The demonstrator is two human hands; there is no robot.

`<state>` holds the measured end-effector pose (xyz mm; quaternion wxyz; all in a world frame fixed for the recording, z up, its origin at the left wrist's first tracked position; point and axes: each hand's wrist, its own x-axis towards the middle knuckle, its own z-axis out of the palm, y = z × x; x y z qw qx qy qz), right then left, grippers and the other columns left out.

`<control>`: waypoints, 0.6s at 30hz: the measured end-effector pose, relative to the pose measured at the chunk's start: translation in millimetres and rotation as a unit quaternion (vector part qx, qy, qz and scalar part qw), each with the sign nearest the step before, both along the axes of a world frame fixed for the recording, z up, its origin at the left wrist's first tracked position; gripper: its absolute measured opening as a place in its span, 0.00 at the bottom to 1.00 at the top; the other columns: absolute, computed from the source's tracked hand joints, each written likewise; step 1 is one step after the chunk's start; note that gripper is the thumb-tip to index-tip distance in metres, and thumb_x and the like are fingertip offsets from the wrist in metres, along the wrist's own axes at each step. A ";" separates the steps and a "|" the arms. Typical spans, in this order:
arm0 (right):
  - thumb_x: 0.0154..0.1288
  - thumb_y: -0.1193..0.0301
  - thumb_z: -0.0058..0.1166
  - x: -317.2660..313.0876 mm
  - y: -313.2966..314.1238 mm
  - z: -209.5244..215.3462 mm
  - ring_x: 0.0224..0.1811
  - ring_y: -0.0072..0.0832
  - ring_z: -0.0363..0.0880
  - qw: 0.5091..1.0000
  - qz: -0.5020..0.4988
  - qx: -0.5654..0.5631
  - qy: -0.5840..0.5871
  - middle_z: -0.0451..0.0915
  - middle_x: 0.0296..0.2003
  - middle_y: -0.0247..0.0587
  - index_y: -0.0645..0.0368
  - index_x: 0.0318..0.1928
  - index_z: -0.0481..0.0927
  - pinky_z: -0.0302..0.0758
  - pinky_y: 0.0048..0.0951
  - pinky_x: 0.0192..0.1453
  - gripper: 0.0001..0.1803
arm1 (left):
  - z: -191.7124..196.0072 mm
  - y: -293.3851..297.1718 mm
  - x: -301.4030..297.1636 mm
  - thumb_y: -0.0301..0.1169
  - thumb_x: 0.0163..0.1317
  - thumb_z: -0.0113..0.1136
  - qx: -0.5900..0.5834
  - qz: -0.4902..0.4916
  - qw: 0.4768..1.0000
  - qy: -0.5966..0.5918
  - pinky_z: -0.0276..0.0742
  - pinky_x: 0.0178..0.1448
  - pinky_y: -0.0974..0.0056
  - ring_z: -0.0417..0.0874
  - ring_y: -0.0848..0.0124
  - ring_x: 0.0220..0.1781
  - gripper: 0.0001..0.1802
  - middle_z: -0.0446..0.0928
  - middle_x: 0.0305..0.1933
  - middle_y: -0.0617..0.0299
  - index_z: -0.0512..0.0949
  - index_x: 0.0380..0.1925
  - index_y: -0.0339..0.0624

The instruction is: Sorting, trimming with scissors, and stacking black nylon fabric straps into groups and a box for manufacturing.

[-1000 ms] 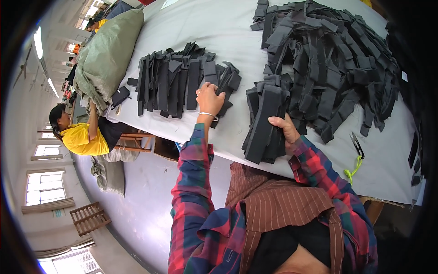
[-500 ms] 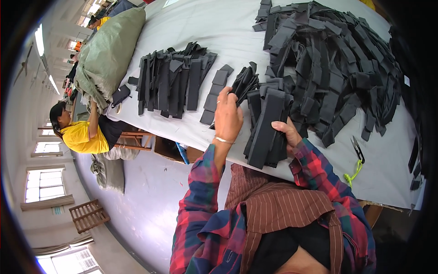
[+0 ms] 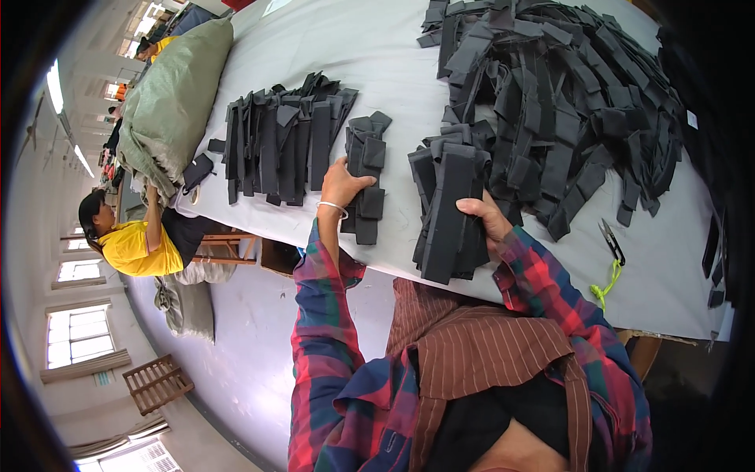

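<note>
My left hand (image 3: pixel 344 187) is at a small stack of dark grey fabric strips (image 3: pixel 370 161) on the table. Its thumb lies across the strips and the fingers curl at their left side, partly hidden. Near the table's front edge, my right hand (image 3: pixel 489 219) grips a thick bundle of similar strips (image 3: pixel 447 216), thumb on top and fingers out of sight beneath. Left of my left hand lies a wider row of dark strips (image 3: pixel 283 149), side by side.
A large heap of dark strips (image 3: pixel 550 118) covers the right rear of the white-covered table (image 3: pixel 307 39). Thread snips (image 3: pixel 612 242) with a yellow-green cord lie at the right. A stuffed green sack (image 3: pixel 177 94) and a person in yellow (image 3: pixel 141 245) are at the left.
My left hand has moved left with a bunch of strips, from beside the right-hand bundle onto the small stack. My right hand keeps its hold on the bundle.
</note>
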<state>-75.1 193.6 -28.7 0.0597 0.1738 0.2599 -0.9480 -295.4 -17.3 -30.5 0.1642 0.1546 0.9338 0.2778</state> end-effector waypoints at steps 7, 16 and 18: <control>0.50 0.72 0.58 0.8 -2.9 20.4 0.45 0.29 0.76 0.978 -0.041 0.199 0.044 0.74 0.45 0.42 0.63 0.58 0.63 0.73 0.29 0.52 0.33 | 51.5 9.3 81.5 0.32 0.41 0.69 0.215 0.049 0.974 0.050 0.74 0.48 0.63 0.81 0.59 0.39 0.22 0.80 0.38 0.48 0.77 0.35 0.27; 0.33 0.65 0.68 4.2 -21.6 17.8 0.45 0.53 0.75 0.759 -0.052 0.606 0.233 0.76 0.41 0.57 0.66 0.53 0.66 0.71 0.37 0.49 0.42 | 14.3 -21.7 170.7 0.30 0.57 0.60 0.143 -0.280 0.901 0.299 0.69 0.56 0.62 0.75 0.64 0.51 0.23 0.72 0.54 0.52 0.69 0.52 0.34; 0.34 0.64 0.68 0.9 -20.7 26.6 0.45 0.51 0.75 0.771 -0.069 0.585 0.243 0.76 0.41 0.56 0.66 0.54 0.65 0.71 0.36 0.50 0.44 | 29.5 -25.0 171.0 0.31 0.57 0.61 -0.076 -0.339 0.885 0.311 0.74 0.47 0.61 0.78 0.62 0.44 0.19 0.75 0.49 0.49 0.74 0.47 0.33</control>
